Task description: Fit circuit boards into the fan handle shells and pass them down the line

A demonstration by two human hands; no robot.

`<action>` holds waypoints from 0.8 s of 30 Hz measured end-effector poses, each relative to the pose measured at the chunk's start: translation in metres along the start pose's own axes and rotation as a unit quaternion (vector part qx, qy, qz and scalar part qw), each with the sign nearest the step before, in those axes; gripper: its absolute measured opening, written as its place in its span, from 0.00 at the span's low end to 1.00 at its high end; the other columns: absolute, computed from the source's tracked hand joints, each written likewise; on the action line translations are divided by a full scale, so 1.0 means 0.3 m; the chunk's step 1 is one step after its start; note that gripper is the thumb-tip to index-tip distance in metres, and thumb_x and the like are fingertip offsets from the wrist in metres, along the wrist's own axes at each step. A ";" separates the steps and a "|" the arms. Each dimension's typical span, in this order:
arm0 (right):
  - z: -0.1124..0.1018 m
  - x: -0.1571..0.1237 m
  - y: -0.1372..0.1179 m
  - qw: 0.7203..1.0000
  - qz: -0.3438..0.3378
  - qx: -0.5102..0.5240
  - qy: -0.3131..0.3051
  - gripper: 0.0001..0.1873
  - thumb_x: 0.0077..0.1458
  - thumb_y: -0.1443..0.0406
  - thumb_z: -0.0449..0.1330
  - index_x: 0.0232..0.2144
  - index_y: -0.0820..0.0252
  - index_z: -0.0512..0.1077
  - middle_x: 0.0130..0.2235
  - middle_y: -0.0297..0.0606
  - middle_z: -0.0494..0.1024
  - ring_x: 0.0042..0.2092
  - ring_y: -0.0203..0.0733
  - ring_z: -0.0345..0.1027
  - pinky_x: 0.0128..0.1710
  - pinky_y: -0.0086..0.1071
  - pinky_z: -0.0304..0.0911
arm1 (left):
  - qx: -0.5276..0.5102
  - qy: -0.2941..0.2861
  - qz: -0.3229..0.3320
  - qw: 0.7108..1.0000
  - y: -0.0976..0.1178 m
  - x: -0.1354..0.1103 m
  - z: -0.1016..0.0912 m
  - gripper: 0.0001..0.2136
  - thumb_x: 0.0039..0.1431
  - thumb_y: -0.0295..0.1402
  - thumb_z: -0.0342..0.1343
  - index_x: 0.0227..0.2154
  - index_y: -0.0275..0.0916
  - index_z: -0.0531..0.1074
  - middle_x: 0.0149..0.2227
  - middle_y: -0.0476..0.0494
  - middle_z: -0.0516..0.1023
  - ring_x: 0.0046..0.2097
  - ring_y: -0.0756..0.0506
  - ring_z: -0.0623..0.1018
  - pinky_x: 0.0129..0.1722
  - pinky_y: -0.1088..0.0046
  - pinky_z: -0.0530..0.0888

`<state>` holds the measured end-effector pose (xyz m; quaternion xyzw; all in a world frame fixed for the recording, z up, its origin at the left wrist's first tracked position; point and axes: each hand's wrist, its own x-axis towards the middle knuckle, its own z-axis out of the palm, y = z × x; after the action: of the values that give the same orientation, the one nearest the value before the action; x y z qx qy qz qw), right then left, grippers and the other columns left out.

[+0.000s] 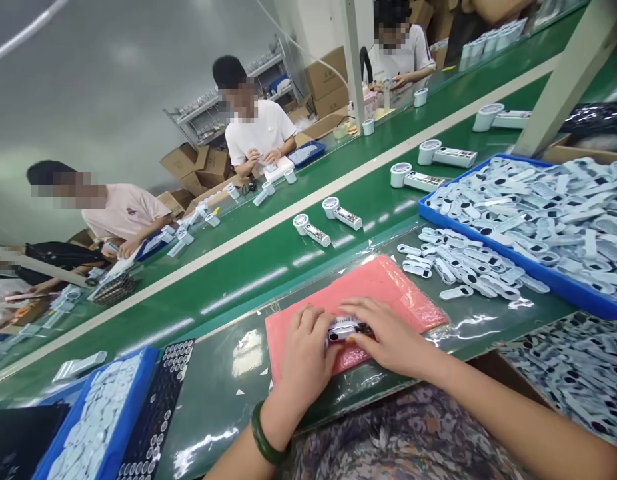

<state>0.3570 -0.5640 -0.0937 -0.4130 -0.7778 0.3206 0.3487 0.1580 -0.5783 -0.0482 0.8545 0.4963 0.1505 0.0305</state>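
Observation:
My left hand and my right hand both rest on a pink mat at the near edge of the bench. Between them they grip a small white and grey plastic device, fingers curled around its two ends. A green bangle sits on my left wrist. A loose pile of white plastic shells lies just right of the mat.
A blue tray full of white shells stands at the right. At the left, a blue tray of white discs sits beside a black tray of small round parts. Finished devices ride the green conveyor. Three people work across it.

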 end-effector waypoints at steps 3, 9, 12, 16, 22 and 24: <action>-0.013 -0.038 0.017 0.997 -0.001 -0.008 0.078 0.24 0.64 0.64 0.56 0.61 0.53 0.62 0.63 0.43 0.61 0.63 0.50 0.55 0.61 0.49 0.57 | 0.027 -0.024 0.024 0.999 -0.040 0.043 -0.018 0.11 0.58 0.26 0.57 0.44 0.40 0.70 0.46 0.40 0.72 0.48 0.39 0.70 0.48 0.56 0.73; -0.117 -0.161 0.075 0.968 0.032 -0.148 0.198 0.13 0.68 0.65 0.50 0.52 0.55 0.69 0.51 0.45 0.72 0.53 0.51 0.65 0.52 0.48 0.63 | 0.164 -0.063 0.110 0.978 -0.291 0.284 -0.142 0.12 0.60 0.24 0.50 0.43 0.41 0.74 0.50 0.35 0.73 0.56 0.35 0.69 0.55 0.51 0.69; -0.191 -0.218 0.118 0.933 0.084 -0.245 0.250 0.12 0.68 0.65 0.50 0.47 0.58 0.72 0.45 0.44 0.74 0.48 0.51 0.66 0.47 0.46 0.63 | 0.266 -0.029 0.080 0.960 -0.482 0.447 -0.180 0.14 0.62 0.26 0.47 0.43 0.42 0.76 0.60 0.33 0.66 0.66 0.28 0.58 0.59 0.39 0.59; -0.271 -0.221 0.148 0.888 0.129 -0.352 0.266 0.10 0.67 0.66 0.53 0.44 0.59 0.73 0.43 0.44 0.73 0.45 0.52 0.65 0.46 0.45 0.61 | 0.305 -0.066 -0.008 0.950 -0.654 0.578 -0.161 0.22 0.65 0.25 0.37 0.48 0.41 0.76 0.61 0.31 0.66 0.63 0.30 0.63 0.59 0.36 0.57; -0.294 -0.055 0.136 0.866 0.123 -0.448 0.184 0.09 0.65 0.69 0.55 0.42 0.59 0.75 0.45 0.45 0.73 0.44 0.52 0.62 0.41 0.44 0.58 | 0.259 -0.050 -0.015 0.964 -0.546 0.478 -0.055 0.27 0.62 0.21 0.40 0.61 0.47 0.66 0.65 0.36 0.64 0.67 0.33 0.59 0.61 0.39 0.59; -0.286 -0.001 0.142 0.853 0.133 -0.485 0.142 0.07 0.64 0.70 0.56 0.37 0.59 0.75 0.42 0.46 0.73 0.43 0.53 0.61 0.39 0.43 0.57 | 0.215 -0.030 0.034 0.976 -0.441 0.375 -0.013 0.27 0.62 0.21 0.42 0.61 0.49 0.65 0.65 0.38 0.63 0.68 0.33 0.58 0.61 0.38 0.60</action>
<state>0.4441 -0.5268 -0.0799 -0.6704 -0.7140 -0.1162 0.1651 0.0978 -0.4154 -0.0456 0.8617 0.4863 0.0152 -0.1441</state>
